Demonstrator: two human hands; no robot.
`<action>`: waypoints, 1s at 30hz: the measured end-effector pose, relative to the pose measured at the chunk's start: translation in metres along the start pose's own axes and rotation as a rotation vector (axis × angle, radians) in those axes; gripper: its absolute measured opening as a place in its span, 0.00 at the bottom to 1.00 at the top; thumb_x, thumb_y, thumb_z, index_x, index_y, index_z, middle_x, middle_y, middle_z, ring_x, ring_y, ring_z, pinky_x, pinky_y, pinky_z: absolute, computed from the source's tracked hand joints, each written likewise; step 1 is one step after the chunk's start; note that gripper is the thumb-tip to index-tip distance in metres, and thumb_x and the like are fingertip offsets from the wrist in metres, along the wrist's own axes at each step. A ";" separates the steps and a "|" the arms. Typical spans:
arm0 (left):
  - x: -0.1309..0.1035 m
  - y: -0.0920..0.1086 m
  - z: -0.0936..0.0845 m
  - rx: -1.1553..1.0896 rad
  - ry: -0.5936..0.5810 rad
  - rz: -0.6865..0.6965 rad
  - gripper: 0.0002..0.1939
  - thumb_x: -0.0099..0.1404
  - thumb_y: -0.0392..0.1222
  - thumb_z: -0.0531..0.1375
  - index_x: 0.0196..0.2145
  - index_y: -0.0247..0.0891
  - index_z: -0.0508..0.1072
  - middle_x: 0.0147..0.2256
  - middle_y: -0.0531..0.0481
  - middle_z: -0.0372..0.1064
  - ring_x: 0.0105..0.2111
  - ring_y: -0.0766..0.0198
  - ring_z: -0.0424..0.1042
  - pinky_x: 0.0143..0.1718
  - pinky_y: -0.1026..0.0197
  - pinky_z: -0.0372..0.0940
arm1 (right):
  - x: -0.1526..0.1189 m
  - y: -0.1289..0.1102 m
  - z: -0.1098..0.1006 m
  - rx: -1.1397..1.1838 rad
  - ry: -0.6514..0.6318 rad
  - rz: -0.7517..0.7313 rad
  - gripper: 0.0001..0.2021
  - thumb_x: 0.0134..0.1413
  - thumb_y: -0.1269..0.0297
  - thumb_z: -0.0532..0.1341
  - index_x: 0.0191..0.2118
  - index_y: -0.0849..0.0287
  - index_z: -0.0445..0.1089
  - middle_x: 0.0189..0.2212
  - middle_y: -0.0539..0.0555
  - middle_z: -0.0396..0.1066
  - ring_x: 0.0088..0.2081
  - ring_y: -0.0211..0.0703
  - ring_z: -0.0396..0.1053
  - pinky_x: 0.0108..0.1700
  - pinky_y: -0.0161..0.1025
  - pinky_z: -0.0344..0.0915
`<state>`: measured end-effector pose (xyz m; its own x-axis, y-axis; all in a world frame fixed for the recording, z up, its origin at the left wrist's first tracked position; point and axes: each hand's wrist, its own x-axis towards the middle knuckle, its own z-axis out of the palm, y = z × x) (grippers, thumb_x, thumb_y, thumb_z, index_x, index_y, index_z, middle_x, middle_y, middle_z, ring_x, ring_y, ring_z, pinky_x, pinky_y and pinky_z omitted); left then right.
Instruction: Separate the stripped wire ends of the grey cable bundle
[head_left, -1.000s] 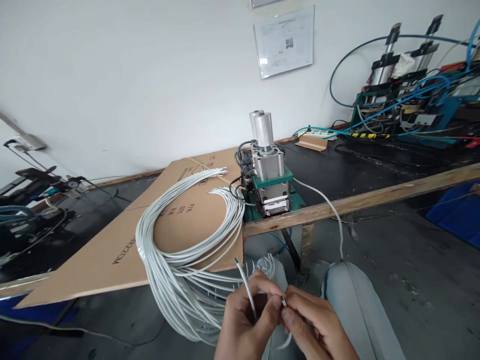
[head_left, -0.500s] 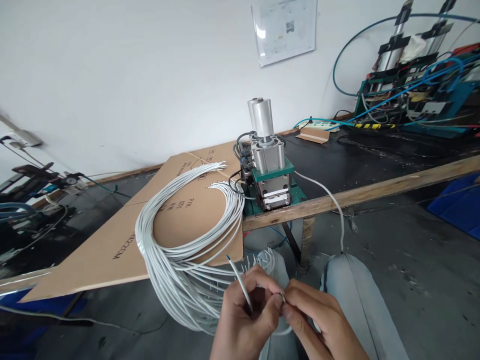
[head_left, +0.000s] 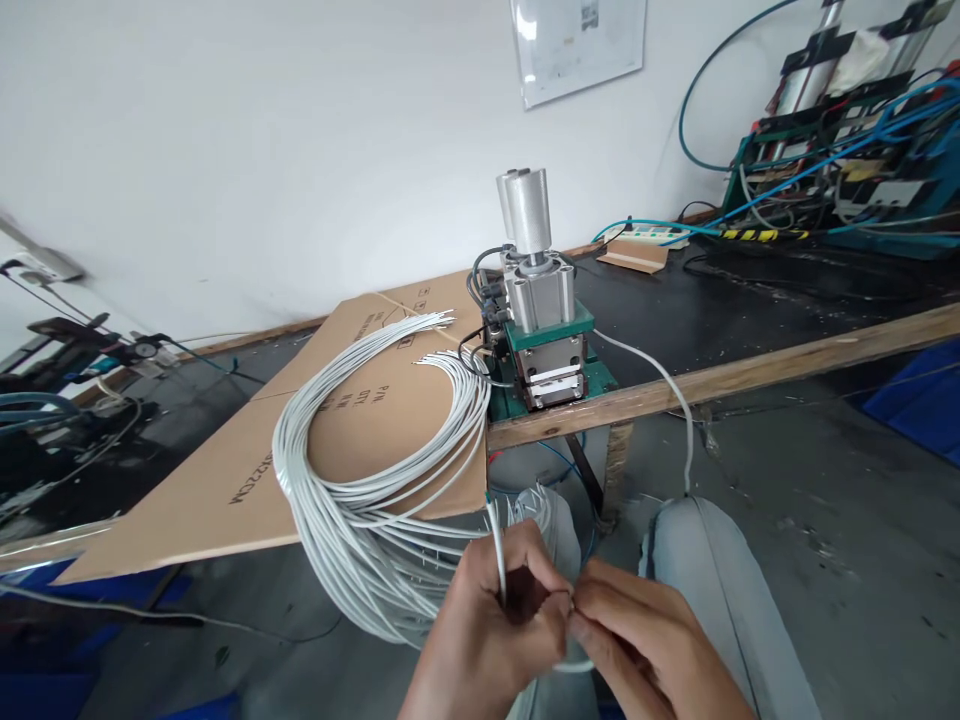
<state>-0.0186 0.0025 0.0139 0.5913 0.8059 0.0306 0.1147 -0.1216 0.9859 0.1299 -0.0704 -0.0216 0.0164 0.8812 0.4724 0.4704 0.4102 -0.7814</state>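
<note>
Cardboard sheet (head_left: 225, 470) spreads over the bench, with the big coil of grey-white wires (head_left: 352, 520) draped off its edge at seven o'clock from the little green pneumatic press (head_left: 544, 340). Down at six o'clock, both hands meet over the lap: left hand (head_left: 487, 630) is closed round a single wire (head_left: 496, 545), its dark-tipped end poking up towards twelve, while right hand (head_left: 645, 650) pinches the wire's other end at the fingertips. Looks like end-preparation in hand; next move, I'd judge, calls for steady fingers lining that tip up precisely
</note>
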 end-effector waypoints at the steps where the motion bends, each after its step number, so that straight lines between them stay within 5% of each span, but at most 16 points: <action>1: 0.000 -0.002 0.001 -0.061 0.004 -0.011 0.07 0.58 0.32 0.60 0.24 0.39 0.67 0.23 0.56 0.62 0.22 0.69 0.56 0.24 0.65 0.50 | -0.001 0.002 0.003 0.130 0.010 0.046 0.19 0.74 0.58 0.51 0.29 0.53 0.66 0.24 0.48 0.67 0.24 0.38 0.69 0.26 0.32 0.65; 6: -0.005 -0.013 0.009 -0.292 0.080 -0.017 0.14 0.65 0.43 0.67 0.25 0.37 0.69 0.23 0.56 0.64 0.22 0.70 0.63 0.25 0.67 0.55 | -0.009 0.012 0.025 0.503 0.068 0.200 0.24 0.73 0.52 0.53 0.23 0.56 0.61 0.20 0.45 0.58 0.19 0.32 0.59 0.21 0.31 0.56; 10: -0.008 -0.022 0.016 -0.434 0.136 0.015 0.18 0.66 0.50 0.69 0.26 0.36 0.71 0.24 0.57 0.61 0.21 0.72 0.64 0.24 0.69 0.58 | -0.008 0.013 0.038 0.546 0.136 0.179 0.24 0.72 0.55 0.54 0.22 0.56 0.61 0.19 0.45 0.58 0.18 0.32 0.58 0.21 0.31 0.54; 18: -0.014 -0.036 0.030 -0.473 0.400 0.138 0.16 0.66 0.49 0.69 0.27 0.36 0.75 0.25 0.59 0.60 0.20 0.77 0.55 0.21 0.72 0.51 | -0.005 0.005 0.046 0.620 0.159 0.301 0.22 0.71 0.55 0.56 0.23 0.56 0.63 0.20 0.45 0.55 0.20 0.33 0.55 0.22 0.34 0.52; 25: -0.012 -0.047 0.021 -0.496 0.228 0.228 0.09 0.72 0.44 0.64 0.33 0.40 0.75 0.28 0.59 0.59 0.19 0.77 0.53 0.20 0.73 0.52 | -0.006 0.005 0.050 0.607 0.150 0.324 0.22 0.70 0.53 0.56 0.23 0.56 0.61 0.21 0.45 0.54 0.22 0.34 0.55 0.24 0.34 0.51; 30: -0.012 -0.047 0.018 -0.464 0.207 0.215 0.11 0.72 0.45 0.63 0.31 0.39 0.73 0.27 0.60 0.59 0.18 0.78 0.52 0.19 0.75 0.51 | -0.004 0.003 0.045 0.570 0.157 0.323 0.24 0.70 0.51 0.56 0.22 0.56 0.61 0.21 0.45 0.55 0.20 0.33 0.56 0.22 0.33 0.54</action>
<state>-0.0166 -0.0123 -0.0362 0.3880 0.8938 0.2249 -0.3830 -0.0656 0.9214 0.0912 -0.0619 -0.0441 0.2266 0.9535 0.1987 -0.1179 0.2293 -0.9662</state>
